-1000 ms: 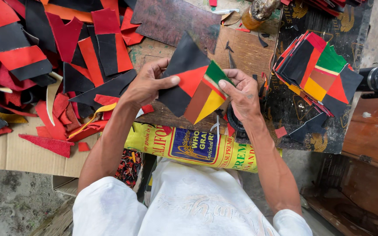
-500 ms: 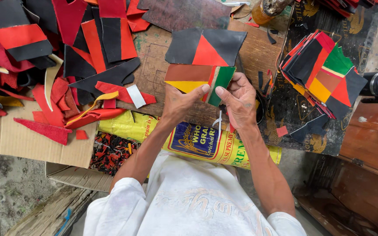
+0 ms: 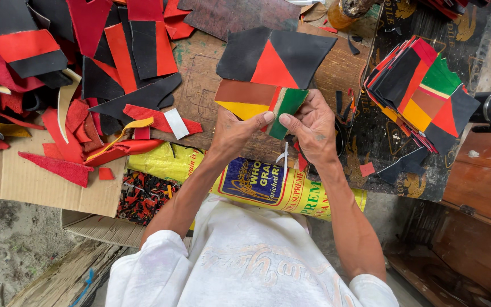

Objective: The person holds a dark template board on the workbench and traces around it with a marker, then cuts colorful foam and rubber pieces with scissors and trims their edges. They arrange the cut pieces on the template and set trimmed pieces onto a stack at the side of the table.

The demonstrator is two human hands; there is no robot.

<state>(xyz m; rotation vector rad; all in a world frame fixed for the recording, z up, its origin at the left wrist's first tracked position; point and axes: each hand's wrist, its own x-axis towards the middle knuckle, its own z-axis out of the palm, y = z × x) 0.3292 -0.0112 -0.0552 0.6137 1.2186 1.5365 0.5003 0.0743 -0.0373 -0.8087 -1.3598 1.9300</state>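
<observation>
A patchwork piece of black, red, brown, yellow and green leather lies flat on the brown work board. My left hand pinches its near edge at the yellow and brown patches. My right hand grips the green patch next to it, thumb against the left thumb. A thin white thread or strip hangs below my hands.
A stack of finished multicoloured patch pieces lies to the right. Red and black leather scraps cover cardboard on the left. A yellow printed sack lies near me, a box of small offcuts beside it. A wooden box stands right.
The patchwork piece was held up in both hands; it now lies flat on the board. Both hands slid to its near edge and came together at the green patch.
</observation>
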